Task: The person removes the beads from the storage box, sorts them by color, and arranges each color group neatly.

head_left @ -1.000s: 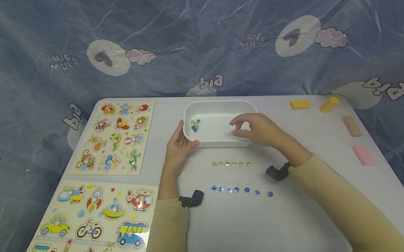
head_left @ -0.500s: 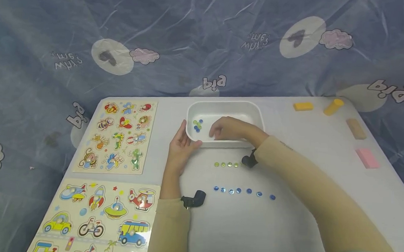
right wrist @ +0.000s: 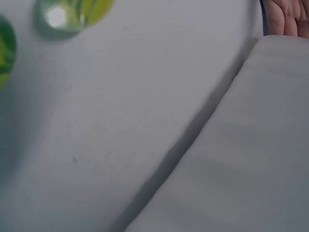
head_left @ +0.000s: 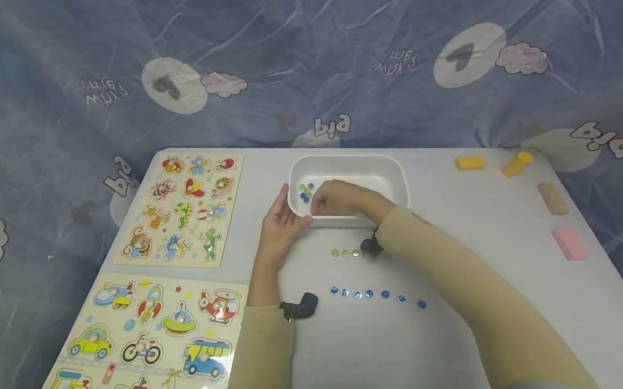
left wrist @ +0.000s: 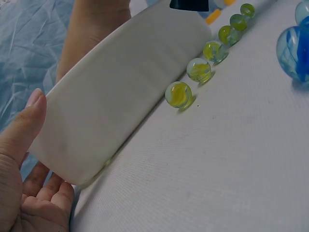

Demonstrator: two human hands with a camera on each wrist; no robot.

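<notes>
A white plastic tub (head_left: 341, 222) stands at the back middle of the table. My left hand (head_left: 281, 228) holds its left front corner; in the left wrist view the thumb (left wrist: 29, 118) lies at the rim and the fingers are by the bottom corner. Inside the tub, my right hand (head_left: 338, 197) reaches down with bent fingers, right beside a small cluster of blue and yellow-green glass marbles (head_left: 304, 196). Its fingertips are hidden, and I cannot tell whether they pinch a marble. The right wrist view shows only the tub's outer wall (right wrist: 241, 159), tabletop and nearby marbles.
In front of the tub runs a row of yellow-green marbles (head_left: 345, 253), partly covered by the right wrist's camera. Nearer lies a row of blue marbles (head_left: 357, 294). Two picture puzzle boards (head_left: 183, 258) lie left. Yellow, wooden and pink blocks (head_left: 570, 244) line the right side.
My right hand has moved left and down through the tub, from its right end to beside the marble cluster. The left hand keeps its hold on the corner.
</notes>
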